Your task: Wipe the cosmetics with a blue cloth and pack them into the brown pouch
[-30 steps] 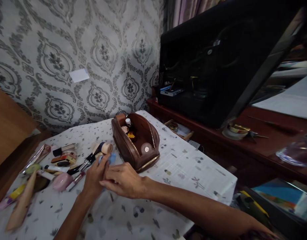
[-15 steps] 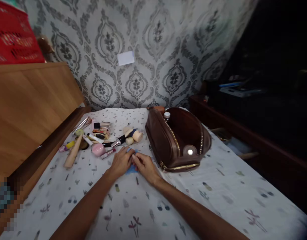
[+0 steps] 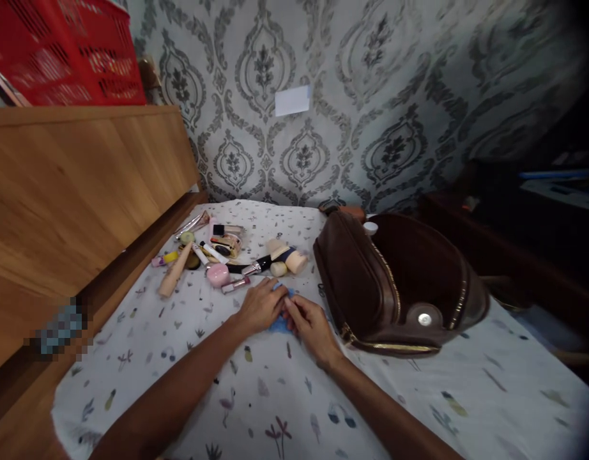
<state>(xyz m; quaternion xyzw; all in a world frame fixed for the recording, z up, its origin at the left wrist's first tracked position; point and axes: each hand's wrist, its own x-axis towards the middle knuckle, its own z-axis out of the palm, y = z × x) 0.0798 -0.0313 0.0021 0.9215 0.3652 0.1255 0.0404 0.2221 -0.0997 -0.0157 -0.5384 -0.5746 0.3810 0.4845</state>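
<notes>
My left hand and my right hand meet on the patterned white cloth, both closed on a small light-blue item that lies mostly hidden under the fingers. To the right of the hands stands an open brown leather pouch with a gold zip and a snap button; a white-capped bottle shows at its far end. Behind the hands lies a scatter of cosmetics: tubes, a brush, a pink round case, sponges.
A wooden panel rises along the left with a red crate on top. Patterned wallpaper with a white slip backs the table. Dark furniture stands at the right.
The view has swung left, from the dark case and red-brown shelf to the wooden panel and red crate. Both hands stay together on the blue item.
</notes>
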